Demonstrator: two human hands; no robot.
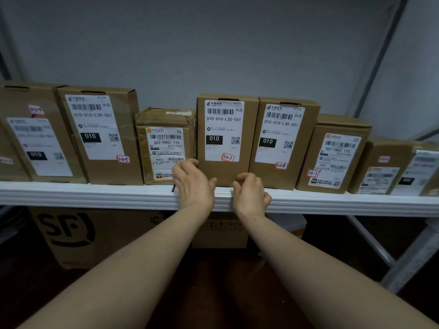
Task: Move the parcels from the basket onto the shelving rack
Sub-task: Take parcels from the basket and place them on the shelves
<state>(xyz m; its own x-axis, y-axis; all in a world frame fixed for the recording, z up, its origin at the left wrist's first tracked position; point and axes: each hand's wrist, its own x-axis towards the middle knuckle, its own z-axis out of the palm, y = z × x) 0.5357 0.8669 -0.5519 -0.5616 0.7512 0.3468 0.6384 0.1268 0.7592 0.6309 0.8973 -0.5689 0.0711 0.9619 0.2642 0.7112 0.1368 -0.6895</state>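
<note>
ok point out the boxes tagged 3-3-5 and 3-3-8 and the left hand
box tagged 3-3-5 (99, 136): head view, white label
box tagged 3-3-8 (281, 138): head view, white label
left hand (193, 184): head view, back of hand

Dim even light, deep shadow below, edges blurred and bowed, centre sharp

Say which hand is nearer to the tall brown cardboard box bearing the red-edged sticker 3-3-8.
Right. The right hand is by the lower left corner of the 3-3-8 box; the left hand is farther left, at the left edge of the 3-3-7 box.
</note>
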